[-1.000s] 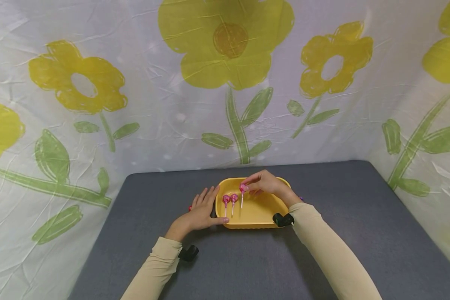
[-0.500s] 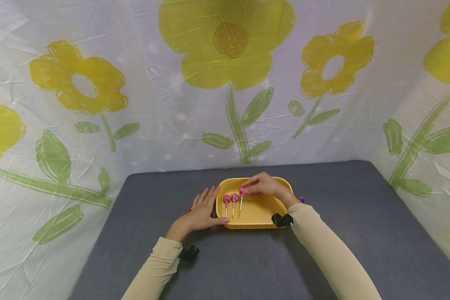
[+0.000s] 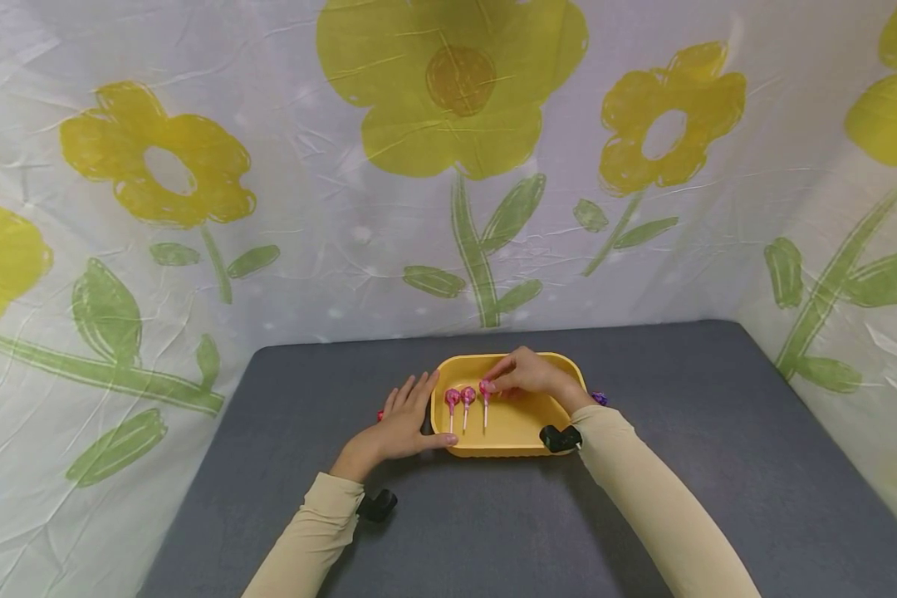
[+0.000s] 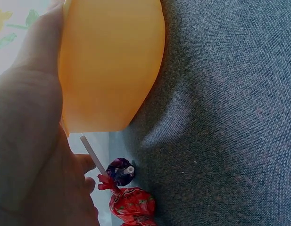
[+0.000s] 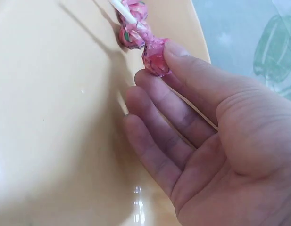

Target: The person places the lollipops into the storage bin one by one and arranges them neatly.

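Note:
My right hand [image 3: 526, 374] is inside the yellow tray [image 3: 523, 432], pinching a pink-wrapped lollipop [image 5: 156, 57] by its candy head between thumb and fingers. The lollipop's white stick points toward the near side of the tray. Two more pink lollipops [image 3: 452, 399] lie side by side to its left, sticks the same way. My left hand [image 3: 399, 422] rests against the tray's left end, fingers straight along the outside and thumb at the near rim.
Outside the tray on the left, a red-wrapped lollipop [image 4: 132, 205] and a dark purple one [image 4: 120, 172] lie by the left hand. A purple wrapper [image 3: 600, 398] shows past the tray's right end. A flowered cloth [image 3: 329, 208] hangs behind the grey table [image 3: 478, 523].
The right hand has lowered the pinched lollipop a little toward the near side, level with the other two. The left hand stays in place at the tray.

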`<act>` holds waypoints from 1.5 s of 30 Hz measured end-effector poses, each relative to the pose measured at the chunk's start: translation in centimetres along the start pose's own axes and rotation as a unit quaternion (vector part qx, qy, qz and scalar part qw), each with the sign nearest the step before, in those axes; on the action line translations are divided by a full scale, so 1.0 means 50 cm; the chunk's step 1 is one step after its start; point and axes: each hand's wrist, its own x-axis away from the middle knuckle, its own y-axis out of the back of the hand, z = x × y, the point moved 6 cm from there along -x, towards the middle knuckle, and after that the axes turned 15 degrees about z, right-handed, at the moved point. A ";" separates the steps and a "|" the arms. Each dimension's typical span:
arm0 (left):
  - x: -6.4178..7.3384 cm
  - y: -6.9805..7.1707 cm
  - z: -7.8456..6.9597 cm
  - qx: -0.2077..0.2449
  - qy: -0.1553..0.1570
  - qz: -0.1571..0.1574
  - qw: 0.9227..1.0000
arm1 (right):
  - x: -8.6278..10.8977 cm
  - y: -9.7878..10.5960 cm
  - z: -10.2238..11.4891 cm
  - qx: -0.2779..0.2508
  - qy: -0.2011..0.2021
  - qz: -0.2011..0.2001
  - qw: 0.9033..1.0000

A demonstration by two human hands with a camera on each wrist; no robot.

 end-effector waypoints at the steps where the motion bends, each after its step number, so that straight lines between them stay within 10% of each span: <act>1: -0.001 -0.001 0.001 0.001 0.000 0.003 1.000 | 0.000 -0.001 0.000 0.002 -0.001 0.002 1.000; 45: 0.008 0.005 -0.010 0.002 0.014 0.005 1.000 | -0.022 -0.017 -0.004 0.058 -0.052 -0.010 0.997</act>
